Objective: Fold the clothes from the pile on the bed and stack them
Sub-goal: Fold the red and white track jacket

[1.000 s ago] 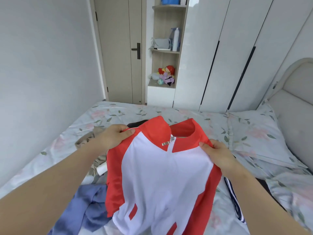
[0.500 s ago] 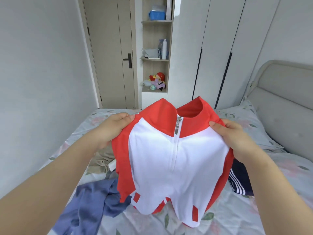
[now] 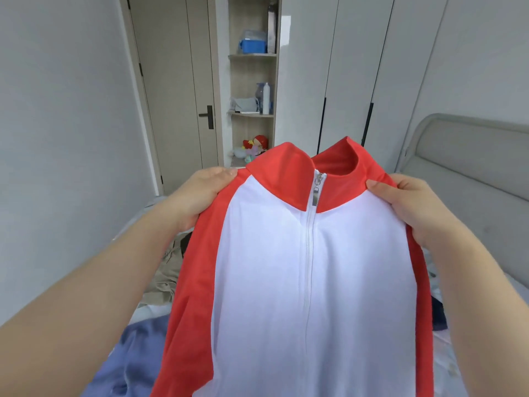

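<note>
Bedroom wardrobes (image 3: 357,67) behind — both hands grip jacket (image 3: 309,267) shoulders, seemingly zipped.

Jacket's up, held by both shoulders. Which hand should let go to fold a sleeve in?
Probably the left hand: the red sleeve on its side hangs in full view. The right hand pinches the jacket and can hold it.

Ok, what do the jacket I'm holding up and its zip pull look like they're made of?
Jacket: smooth, thin knit, probably polyester; it hangs in soft folds with a faint sheen. Zip pull: silvery and shiny, likely metal, though plated plastic can't be ruled out.
</note>
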Motion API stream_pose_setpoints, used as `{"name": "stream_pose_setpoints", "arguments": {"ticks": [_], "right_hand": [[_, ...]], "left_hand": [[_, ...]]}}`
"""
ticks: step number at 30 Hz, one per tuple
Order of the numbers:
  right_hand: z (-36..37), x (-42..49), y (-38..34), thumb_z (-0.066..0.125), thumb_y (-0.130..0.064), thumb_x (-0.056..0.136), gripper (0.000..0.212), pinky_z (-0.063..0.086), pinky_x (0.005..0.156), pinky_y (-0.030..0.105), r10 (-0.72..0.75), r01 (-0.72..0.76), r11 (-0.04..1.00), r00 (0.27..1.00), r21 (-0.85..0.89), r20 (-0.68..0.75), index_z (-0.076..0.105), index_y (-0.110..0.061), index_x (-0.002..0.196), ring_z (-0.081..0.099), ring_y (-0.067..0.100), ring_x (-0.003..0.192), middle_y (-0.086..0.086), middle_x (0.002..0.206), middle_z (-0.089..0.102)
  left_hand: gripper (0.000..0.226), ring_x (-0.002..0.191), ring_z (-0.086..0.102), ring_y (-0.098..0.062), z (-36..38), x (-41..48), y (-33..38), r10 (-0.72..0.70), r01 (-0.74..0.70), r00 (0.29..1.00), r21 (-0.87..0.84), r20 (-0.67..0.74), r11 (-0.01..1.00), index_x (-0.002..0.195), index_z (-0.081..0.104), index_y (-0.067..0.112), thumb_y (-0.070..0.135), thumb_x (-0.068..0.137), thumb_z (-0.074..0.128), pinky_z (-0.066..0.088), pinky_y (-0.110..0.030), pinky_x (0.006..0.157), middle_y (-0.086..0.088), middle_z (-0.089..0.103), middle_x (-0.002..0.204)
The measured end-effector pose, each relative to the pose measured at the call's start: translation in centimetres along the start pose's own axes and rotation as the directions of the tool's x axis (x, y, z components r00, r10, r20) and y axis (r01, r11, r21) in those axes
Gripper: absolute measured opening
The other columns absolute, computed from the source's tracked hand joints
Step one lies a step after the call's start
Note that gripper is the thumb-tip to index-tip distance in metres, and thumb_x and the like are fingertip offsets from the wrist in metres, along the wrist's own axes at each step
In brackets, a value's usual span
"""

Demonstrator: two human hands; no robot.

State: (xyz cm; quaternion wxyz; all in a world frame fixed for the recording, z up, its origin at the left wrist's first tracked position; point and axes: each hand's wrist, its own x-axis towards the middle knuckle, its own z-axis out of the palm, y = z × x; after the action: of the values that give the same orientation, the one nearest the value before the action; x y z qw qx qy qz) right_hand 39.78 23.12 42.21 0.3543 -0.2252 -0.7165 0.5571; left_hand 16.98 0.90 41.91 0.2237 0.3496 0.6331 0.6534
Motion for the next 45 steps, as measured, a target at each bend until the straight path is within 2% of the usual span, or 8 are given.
{"name": "stream_pose_setpoints", "arguments": {"ticks": [9,26,32,35,37,40,42,45], "right_hand": [[-1.4,12.8,15.3,0.060,-0.013,0.090,0.040,0.022,0.043,0.018,0.106,-0.089,0.933,0.994,-0.350,0.031,0.038,-0.016,0.057,0.027,0.006,0.046,-0.007,0.051,0.032],[1.4,30.0,49.2,0.053,-0.037,0.092,0.022,0.041,0.070,0.035,0.264,-0.184,0.556,0.964,-0.811,-0.038,0.062,-0.018,0.085,0.051,0.033,0.088,0.012,0.086,0.055],[3.7,34.0,54.9,0.048,-0.019,0.093,0.024,0.048,0.046,0.026,0.587,-0.575,0.693,0.800,-0.435,-0.124,0.052,-0.009,0.072,0.057,0.020,0.047,0.008,0.063,0.054],[5.5,35.0,57.1,0.043,-0.012,0.095,0.026,0.050,0.060,0.028,0.660,-0.669,0.739,0.742,-0.080,-0.116,0.048,-0.009,0.120,0.058,0.015,0.065,0.004,0.084,0.055],[6.5,34.6,58.4,0.043,-0.005,0.095,0.058,0.048,0.081,0.031,0.605,-0.604,0.793,0.796,-0.085,-0.016,0.022,-0.024,0.146,0.057,0.014,0.094,-0.007,0.110,0.049],[7.5,32.0,60.9,0.041,0.006,0.092,0.069,0.024,0.114,0.027,0.497,-0.423,0.831,0.856,-0.360,0.142,0.013,-0.018,0.150,0.030,0.016,0.140,-0.001,0.152,0.026],[7.4,30.0,62.4,0.043,0.001,0.093,0.063,0.015,0.112,0.018,0.477,-0.311,0.767,0.861,-0.561,0.175,0.022,-0.017,0.149,0.023,0.013,0.143,-0.002,0.155,0.023],[5.1,27.2,63.6,0.044,-0.004,0.093,0.045,0.029,0.109,0.038,0.435,-0.322,0.611,0.900,-0.723,-0.034,0.047,-0.017,0.137,0.040,0.025,0.132,0.002,0.143,0.045]], "left_hand": [[0.028,0.059,0.056,-0.004,3.6,12.4,-13.0,-0.147,0.196,0.978,0.400,-0.150,0.895,0.074,0.063,0.014,0.030,0.095,0.054,0.043,-0.018,0.056,0.008,0.063,0.065],[0.036,0.074,0.055,-0.025,8.7,32.2,-45.5,-0.244,0.387,0.919,0.825,-0.310,0.411,0.071,0.059,0.014,0.038,0.094,0.047,0.041,-0.031,0.060,-0.006,0.055,0.071],[0.016,0.044,0.060,-0.016,12.4,37.0,-50.9,-0.667,0.761,0.593,0.046,-0.451,0.647,0.097,0.051,0.009,0.020,0.098,0.039,0.047,-0.023,0.035,-0.010,0.052,0.074],[0.034,0.060,0.058,-0.018,13.8,38.0,-53.5,-0.587,0.650,0.694,0.012,-0.417,0.759,0.130,0.037,0.008,0.011,0.096,0.040,0.048,-0.024,0.051,-0.005,0.055,0.084],[0.058,0.101,0.055,-0.021,14.5,37.1,-55.7,-0.333,0.410,0.906,0.347,-0.260,0.844,0.144,0.024,0.012,0.007,0.093,0.051,0.046,-0.031,0.084,-0.006,0.052,0.120],[0.074,0.144,0.012,-0.026,15.8,34.6,-59.4,-0.188,-0.080,0.962,0.865,0.196,0.496,0.150,0.013,0.027,0.031,0.090,0.057,0.022,-0.049,0.112,-0.005,0.013,0.157],[0.071,0.145,-0.009,-0.031,16.7,33.8,-61.5,-0.305,-0.202,0.915,0.955,0.264,0.218,0.148,0.001,0.043,0.053,0.091,0.044,0.003,-0.061,0.110,0.004,-0.008,0.159],[0.067,0.141,-0.020,-0.038,17.0,33.6,-64.1,-0.431,-0.234,0.876,0.972,0.216,0.014,0.146,-0.002,0.047,0.065,0.090,0.030,-0.021,-0.064,0.102,0.005,-0.016,0.158]]}}
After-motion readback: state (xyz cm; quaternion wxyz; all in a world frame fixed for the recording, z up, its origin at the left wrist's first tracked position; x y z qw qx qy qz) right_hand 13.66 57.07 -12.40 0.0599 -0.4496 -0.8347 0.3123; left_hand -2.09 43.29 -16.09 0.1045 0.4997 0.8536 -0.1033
